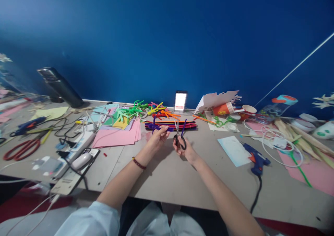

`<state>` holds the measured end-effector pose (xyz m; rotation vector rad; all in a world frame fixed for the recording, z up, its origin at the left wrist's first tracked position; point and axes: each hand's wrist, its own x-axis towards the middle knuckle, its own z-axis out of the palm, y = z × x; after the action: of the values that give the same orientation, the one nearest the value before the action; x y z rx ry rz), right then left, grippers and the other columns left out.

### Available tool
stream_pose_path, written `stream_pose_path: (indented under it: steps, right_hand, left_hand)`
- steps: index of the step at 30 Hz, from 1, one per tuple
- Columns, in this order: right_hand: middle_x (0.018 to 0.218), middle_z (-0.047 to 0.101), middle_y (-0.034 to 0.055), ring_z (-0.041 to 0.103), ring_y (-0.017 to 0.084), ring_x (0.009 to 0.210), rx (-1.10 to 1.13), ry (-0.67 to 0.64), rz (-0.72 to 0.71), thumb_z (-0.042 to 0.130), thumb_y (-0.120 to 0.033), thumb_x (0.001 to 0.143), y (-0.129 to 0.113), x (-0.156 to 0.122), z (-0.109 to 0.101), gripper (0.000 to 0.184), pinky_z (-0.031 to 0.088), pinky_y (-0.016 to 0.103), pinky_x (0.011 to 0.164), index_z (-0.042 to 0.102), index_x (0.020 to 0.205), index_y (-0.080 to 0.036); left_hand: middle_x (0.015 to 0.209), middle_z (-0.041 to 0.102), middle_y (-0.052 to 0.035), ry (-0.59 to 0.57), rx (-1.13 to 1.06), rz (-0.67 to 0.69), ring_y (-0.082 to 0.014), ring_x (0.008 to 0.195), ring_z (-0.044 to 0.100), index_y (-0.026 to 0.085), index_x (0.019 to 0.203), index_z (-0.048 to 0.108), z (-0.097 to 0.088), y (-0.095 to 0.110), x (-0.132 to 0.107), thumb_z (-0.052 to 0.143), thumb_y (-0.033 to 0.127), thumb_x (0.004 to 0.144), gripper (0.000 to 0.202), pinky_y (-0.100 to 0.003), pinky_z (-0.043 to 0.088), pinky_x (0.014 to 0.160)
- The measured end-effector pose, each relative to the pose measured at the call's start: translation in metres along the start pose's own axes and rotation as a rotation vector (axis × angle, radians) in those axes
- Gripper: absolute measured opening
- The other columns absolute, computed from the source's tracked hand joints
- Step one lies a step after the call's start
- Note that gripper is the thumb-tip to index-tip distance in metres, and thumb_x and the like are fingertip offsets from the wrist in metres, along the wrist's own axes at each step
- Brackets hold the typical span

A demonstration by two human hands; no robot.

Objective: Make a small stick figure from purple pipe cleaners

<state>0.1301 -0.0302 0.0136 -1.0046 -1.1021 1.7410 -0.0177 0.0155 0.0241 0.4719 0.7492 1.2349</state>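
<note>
My left hand (158,138) pinches a purple pipe cleaner (153,122) over the middle of the table, and part of the stem stands up past the fingers. In my right hand (185,151) are black-handled scissors (180,142), with the fingers in the loops and the blades pointing away from me. A purple stem (184,124) stands up close beside the blades; whether they touch it I cannot tell. Just beyond both hands lies a bundle of coloured pipe cleaners (191,125), mostly dark red and purple.
Pink paper sheets (114,137) and green pipe cleaner pieces (125,114) lie at left, near a power strip (78,145) and red-handled scissors (22,149). A phone (180,101) leans on the blue wall. At right are a glue gun (257,159) and an orange paper cup (223,109).
</note>
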Motion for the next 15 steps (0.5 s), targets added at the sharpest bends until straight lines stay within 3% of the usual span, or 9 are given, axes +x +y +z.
stream_pose_path:
  steps: [5, 10, 13, 15]
  right_hand:
    - [0.052, 0.049, -0.0034, 0.035, 0.007, 0.04, -0.27, 0.298, -0.146, 0.056, -0.061, 0.068, -0.002, 0.008, -0.01, 0.042, 0.025, 0.02, 0.04, 0.051, 0.066, -0.019]
    - [0.066, 0.063, 0.0028, 0.053, 0.015, 0.057, -0.8, 0.486, -0.307, 0.054, -0.045, 0.075, -0.006, 0.008, -0.032, 0.027, 0.035, 0.023, 0.051, 0.063, 0.072, -0.02]
    - [0.074, 0.067, 0.0049, 0.058, 0.018, 0.066, -1.1, 0.569, -0.291, 0.055, -0.039, 0.076, -0.007, 0.008, -0.042, 0.021, 0.035, 0.024, 0.056, 0.066, 0.076, -0.021]
    - [0.075, 0.068, 0.0047, 0.06, 0.019, 0.068, -1.159, 0.583, -0.25, 0.057, -0.038, 0.074, -0.007, 0.009, -0.048, 0.019, 0.036, 0.024, 0.057, 0.066, 0.076, -0.021]
  left_hand:
    - [0.055, 0.059, 0.0028, -0.091, 0.114, 0.114, -0.0099, 0.058, 0.062, 0.015, 0.067, 0.061, 0.001, 0.0, -0.002, 0.076, 0.023, 0.059, 0.02, -0.019, 0.05, 0.06]
    - [0.069, 0.064, -0.0003, -0.104, 0.258, 0.264, -0.0122, 0.068, 0.063, 0.015, 0.077, 0.062, 0.004, -0.001, -0.003, 0.074, 0.023, 0.061, 0.022, -0.025, 0.05, 0.071]
    - [0.075, 0.065, -0.0005, -0.112, 0.292, 0.314, -0.0132, 0.074, 0.063, 0.016, 0.081, 0.062, 0.002, -0.002, -0.001, 0.073, 0.024, 0.063, 0.022, -0.029, 0.049, 0.079]
    - [0.077, 0.063, 0.0003, -0.119, 0.272, 0.338, -0.013, 0.076, 0.062, 0.016, 0.079, 0.061, -0.001, -0.003, 0.001, 0.073, 0.024, 0.063, 0.021, -0.031, 0.048, 0.083]
